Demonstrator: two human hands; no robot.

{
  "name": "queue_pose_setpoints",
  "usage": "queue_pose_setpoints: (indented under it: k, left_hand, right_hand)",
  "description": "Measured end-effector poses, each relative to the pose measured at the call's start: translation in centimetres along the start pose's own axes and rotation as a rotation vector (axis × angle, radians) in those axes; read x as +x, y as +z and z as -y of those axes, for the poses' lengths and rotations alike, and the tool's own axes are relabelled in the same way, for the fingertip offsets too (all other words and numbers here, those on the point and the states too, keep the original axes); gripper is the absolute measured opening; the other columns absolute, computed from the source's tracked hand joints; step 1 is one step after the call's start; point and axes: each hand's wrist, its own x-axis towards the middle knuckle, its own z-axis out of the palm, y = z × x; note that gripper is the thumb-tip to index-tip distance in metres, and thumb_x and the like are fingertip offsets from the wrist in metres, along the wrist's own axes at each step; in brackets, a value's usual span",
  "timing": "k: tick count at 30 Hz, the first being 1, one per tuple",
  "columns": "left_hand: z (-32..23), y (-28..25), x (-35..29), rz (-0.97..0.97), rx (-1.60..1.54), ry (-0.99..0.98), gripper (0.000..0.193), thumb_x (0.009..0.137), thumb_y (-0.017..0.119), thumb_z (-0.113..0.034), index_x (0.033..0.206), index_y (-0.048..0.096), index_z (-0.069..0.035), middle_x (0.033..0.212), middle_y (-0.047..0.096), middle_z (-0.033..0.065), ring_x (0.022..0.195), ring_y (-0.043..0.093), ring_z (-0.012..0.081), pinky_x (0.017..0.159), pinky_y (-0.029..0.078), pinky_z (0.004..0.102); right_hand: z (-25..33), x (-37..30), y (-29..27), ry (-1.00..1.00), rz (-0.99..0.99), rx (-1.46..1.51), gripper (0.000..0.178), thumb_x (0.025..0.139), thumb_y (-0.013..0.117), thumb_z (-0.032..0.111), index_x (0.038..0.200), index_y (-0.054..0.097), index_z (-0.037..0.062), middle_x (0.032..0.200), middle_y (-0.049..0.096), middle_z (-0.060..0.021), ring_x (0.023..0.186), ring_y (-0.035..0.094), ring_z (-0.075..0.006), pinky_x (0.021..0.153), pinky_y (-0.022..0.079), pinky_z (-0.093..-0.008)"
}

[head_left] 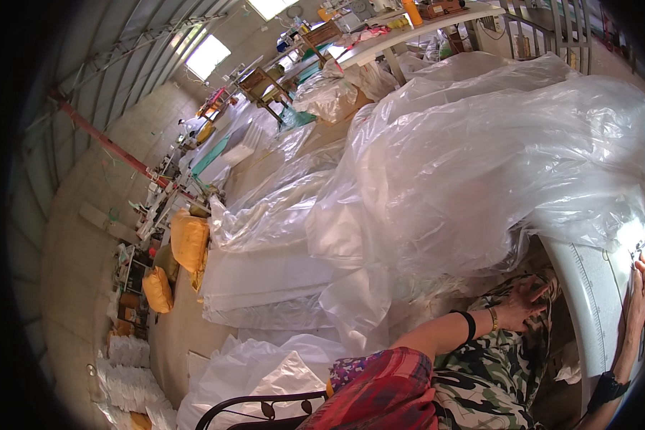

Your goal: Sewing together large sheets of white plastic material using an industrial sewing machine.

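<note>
My left hand point(522, 307) rests on the camouflage cloth point(480, 369) over my lap, its fingers apart and nothing seen in them. A black band and a bracelet circle that arm. At the far right, my right hand point(643, 281) has its fingers drawn together close under a brightly lit metal part point(638, 251), which looks like a sewing machine's needle area. Glare and the picture's rim hide what those fingers hold, if anything. Beneath that hand lies a pale worktable point(588, 287) with a ruler scale along its edge. A large heap of clear plastic sheeting point(473, 165) bulges beside the worktable.
White folded sheets point(265, 279) lie left of the plastic heap. Yellow stuffed sacks point(190, 240) stand farther left, above white stacks point(132, 365). A black metal chair back point(265, 401) is at the lower edge. Behind are a long table point(423, 32) and a wooden chair point(261, 87).
</note>
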Motion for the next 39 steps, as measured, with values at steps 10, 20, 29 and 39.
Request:
queue_pose_setpoints:
  k: [10,20,29,39]
  left_hand:
    - [-0.1,-0.2,0.1,0.039,-0.041,-0.010,0.095,0.055,0.085,-0.044,0.141,0.050,-0.024,0.161,0.005,0.0175,0.146,0.001,0.0477,0.109,0.017,0.0655]
    - [-0.2,-0.7,0.1,0.093,-0.067,-0.037,0.095,0.057,0.084,-0.047,0.142,0.048,-0.025,0.161,0.004,0.0174,0.146,0.001,0.0480,0.109,0.018,0.0666]
    - [-0.3,-0.9,0.0,0.063,-0.044,-0.031,0.092,0.057,0.084,-0.046,0.141,0.051,-0.024,0.161,0.006,0.0180,0.145,0.004,0.0485,0.109,0.019,0.0649]
    - [-0.3,-0.7,0.0,0.034,-0.018,-0.025,0.091,0.055,0.084,-0.042,0.138,0.053,-0.022,0.160,0.008,0.0176,0.144,0.007,0.0493,0.108,0.022,0.0640]
  right_hand:
    - [-0.8,0.0,0.1,-0.018,-0.020,-0.016,0.026,0.101,0.048,0.016,0.114,0.060,-0.0021,0.139,0.050,-0.0170,0.128,0.047,-0.0268,0.111,0.033,-0.0385]
    - [-0.1,0.0,0.1,-0.017,-0.011,-0.008,0.023,0.100,0.050,0.014,0.113,0.061,-0.0010,0.139,0.051,-0.0170,0.129,0.046,-0.0271,0.111,0.032,-0.0381]
    - [0.0,-0.1,0.1,-0.007,-0.015,-0.005,0.024,0.099,0.051,0.016,0.112,0.062,-0.0007,0.140,0.051,-0.0164,0.130,0.046,-0.0271,0.112,0.030,-0.0375]
    - [1.0,-0.2,-0.3,-0.020,0.007,-0.045,0.024,0.100,0.050,0.017,0.112,0.061,-0.0005,0.140,0.051,-0.0157,0.129,0.047,-0.0264,0.111,0.032,-0.0376]
